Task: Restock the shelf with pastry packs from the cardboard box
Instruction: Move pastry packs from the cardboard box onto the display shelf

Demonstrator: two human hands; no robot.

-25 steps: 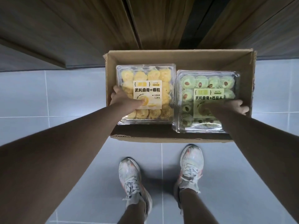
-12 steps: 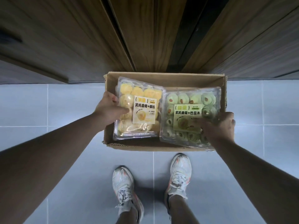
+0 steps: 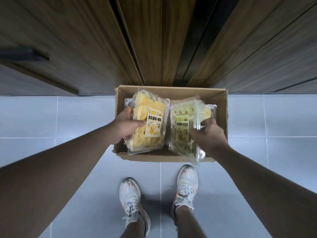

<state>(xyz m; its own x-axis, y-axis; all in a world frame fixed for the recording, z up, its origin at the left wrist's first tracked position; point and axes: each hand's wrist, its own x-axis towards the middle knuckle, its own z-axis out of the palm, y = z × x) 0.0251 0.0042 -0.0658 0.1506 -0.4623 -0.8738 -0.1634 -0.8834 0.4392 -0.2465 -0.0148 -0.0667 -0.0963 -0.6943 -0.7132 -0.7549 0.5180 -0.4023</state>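
From the head view, I had both packs tipped up on edge and clear of their flat resting place. A second before they lay flat and side by side in the open brown cardboard box (image 3: 171, 158); half a second before they were only starting to tilt. Now my left hand (image 3: 126, 125) gripped the clear plastic clamshell pack of yellow pastries (image 3: 149, 121) by its left edge, thumb across the lid near the yellow label, fingers curled under. The pack leaned steeply, its far end raised above the box's back wall.

My right hand (image 3: 208, 134) pinched the clear plastic clamshell pack of green pastries (image 3: 184, 129) at its right rim, fingers wrapped over the edge. That pack was tilted too, its near corner hanging past the box's front wall, above the grey tiled floor (image 3: 51, 117).

The lift had uncovered more: beneath the two packs I could make out the rims of other clear packs left in the box, one showing yellow at the right.

I judged the pick-up done and the carry to the shelf to be next. The dark wooden cabinet front (image 3: 154, 48) rose just behind the box; no shelf board showed itself plainly. The thin lids looked flexible, so a hard squeeze risked popping one open.

My white sneakers (image 3: 131, 200) stood just short of the box.
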